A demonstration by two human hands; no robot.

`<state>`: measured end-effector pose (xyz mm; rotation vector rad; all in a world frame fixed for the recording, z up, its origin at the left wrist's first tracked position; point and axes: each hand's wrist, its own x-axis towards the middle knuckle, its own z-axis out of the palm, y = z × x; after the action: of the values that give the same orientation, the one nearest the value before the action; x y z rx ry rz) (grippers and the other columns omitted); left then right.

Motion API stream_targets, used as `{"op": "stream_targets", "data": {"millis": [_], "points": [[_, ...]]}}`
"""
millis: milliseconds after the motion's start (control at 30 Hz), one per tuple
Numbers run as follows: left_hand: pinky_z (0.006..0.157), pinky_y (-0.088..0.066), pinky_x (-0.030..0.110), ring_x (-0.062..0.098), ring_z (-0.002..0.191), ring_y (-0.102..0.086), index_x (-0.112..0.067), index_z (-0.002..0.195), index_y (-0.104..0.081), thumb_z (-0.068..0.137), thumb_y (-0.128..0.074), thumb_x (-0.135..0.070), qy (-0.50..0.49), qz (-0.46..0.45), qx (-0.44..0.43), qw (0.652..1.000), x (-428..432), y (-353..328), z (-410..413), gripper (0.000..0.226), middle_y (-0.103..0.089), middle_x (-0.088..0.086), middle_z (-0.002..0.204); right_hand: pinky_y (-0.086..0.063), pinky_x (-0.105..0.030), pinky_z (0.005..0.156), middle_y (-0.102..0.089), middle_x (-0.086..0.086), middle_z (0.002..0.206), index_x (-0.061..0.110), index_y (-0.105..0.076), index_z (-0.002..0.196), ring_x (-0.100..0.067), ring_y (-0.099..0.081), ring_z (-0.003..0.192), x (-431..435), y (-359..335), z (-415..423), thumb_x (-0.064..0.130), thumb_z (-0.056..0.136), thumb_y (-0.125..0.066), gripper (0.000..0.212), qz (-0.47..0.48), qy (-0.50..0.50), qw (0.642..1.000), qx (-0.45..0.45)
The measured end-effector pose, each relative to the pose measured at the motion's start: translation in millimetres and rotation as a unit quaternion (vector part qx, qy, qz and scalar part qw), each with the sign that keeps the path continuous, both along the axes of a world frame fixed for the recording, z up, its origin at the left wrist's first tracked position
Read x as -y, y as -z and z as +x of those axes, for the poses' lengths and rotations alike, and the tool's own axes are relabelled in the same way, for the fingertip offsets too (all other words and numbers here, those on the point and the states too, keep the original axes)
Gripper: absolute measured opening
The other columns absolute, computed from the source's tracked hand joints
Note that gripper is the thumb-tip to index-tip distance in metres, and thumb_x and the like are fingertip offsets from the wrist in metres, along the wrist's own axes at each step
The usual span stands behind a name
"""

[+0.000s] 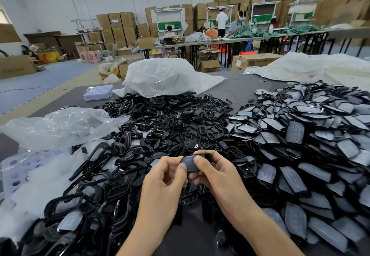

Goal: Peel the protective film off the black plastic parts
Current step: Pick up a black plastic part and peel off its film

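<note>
Fingers of left hand (pixel 166 177) & right hand (pixel 217 173) pinched one rounded black plastic part (pixel 190 165) w/ matte grey film (pixel 187 160), over glossy bare frames (pixel 104 161); filmed parts (pixel 300 145) piled right. Carton labels (pixel 115 21) unreadable.

Single wide-angle head cam, facing forward and down across the table (pixel 240 89), left hand (pixel 163 177) and right hand (pixel 219 172) close at bottom centre, the hall (pixel 60 25) far at top.

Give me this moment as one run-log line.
left hand: grips black part | right hand: grips black part | film: seemingly on part | filmed pile: right of hands | bare pile: ahead, left
</note>
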<state>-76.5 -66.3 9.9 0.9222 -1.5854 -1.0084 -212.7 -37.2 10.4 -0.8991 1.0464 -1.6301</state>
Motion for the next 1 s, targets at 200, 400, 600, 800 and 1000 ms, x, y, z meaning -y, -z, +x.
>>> {"op": "stream_targets", "data": {"millis": [200, 400, 600, 800, 1000], "points": [[0.068, -0.053, 0.018, 0.008, 0.069, -0.067, -0.038, 0.091, -0.07, 0.094, -0.064, -0.014, 0.023, -0.031, 0.03, 0.999, -4.1, -0.8, 1.0, 0.025, -0.072, -0.006, 0.076, -0.055, -0.022, 0.061, -0.074, -0.009, 0.082, 0.012, -0.071, 0.095, -0.016, -0.067, 0.068, -1.5, 2.9, -3.0, 0.009, 0.092, -0.07, 0.004, 0.016, -0.027, 0.999, 0.012], [0.067, -0.052, 0.015, 0.004, 0.071, -0.066, -0.042, 0.096, -0.069, 0.094, -0.064, -0.018, 0.019, -0.052, 0.037, 0.998, -3.9, 0.1, 1.3, 0.025, -0.071, -0.01, 0.078, -0.056, -0.023, 0.061, -0.073, -0.011, 0.082, 0.018, -0.077, 0.086, -0.017, -0.069, 0.068, -1.2, -0.5, -4.9, 0.027, 0.069, -0.082, 0.02, 0.012, -0.05, 0.998, 0.033], [0.073, -0.057, 0.035, 0.01, 0.073, -0.069, -0.033, 0.094, -0.071, 0.096, -0.062, -0.019, 0.004, -0.053, 0.043, 0.998, -0.5, 2.5, 1.9, 0.017, -0.073, -0.009, 0.078, -0.057, -0.024, 0.063, -0.074, -0.014, 0.085, 0.014, -0.076, 0.091, -0.02, -0.07, 0.07, -0.8, -3.0, -4.7, 0.01, 0.092, -0.068, 0.008, 0.024, -0.049, 0.998, 0.042], [0.069, -0.052, 0.017, 0.007, 0.078, -0.068, -0.046, 0.11, -0.061, 0.093, -0.052, -0.048, -0.039, -0.121, 0.058, 0.99, -3.3, 3.3, 3.5, 0.02, -0.07, -0.016, 0.09, -0.059, -0.024, 0.065, -0.076, -0.011, 0.085, 0.008, -0.071, 0.095, -0.021, -0.072, 0.07, -1.7, -4.8, -4.3, 0.008, 0.095, -0.065, 0.006, 0.021, -0.01, 1.0, -0.007], [0.066, -0.051, 0.02, -0.003, 0.083, -0.063, -0.04, 0.122, -0.056, 0.098, -0.043, -0.031, -0.004, -0.277, 0.243, 0.93, -9.8, 5.3, 6.4, 0.029, -0.064, -0.022, 0.103, -0.057, -0.022, 0.066, -0.071, -0.008, 0.076, 0.006, -0.069, 0.091, -0.016, -0.07, 0.07, -4.3, -6.0, -7.3, 0.007, 0.093, -0.067, 0.003, 0.007, 0.032, 0.999, 0.019]]}}
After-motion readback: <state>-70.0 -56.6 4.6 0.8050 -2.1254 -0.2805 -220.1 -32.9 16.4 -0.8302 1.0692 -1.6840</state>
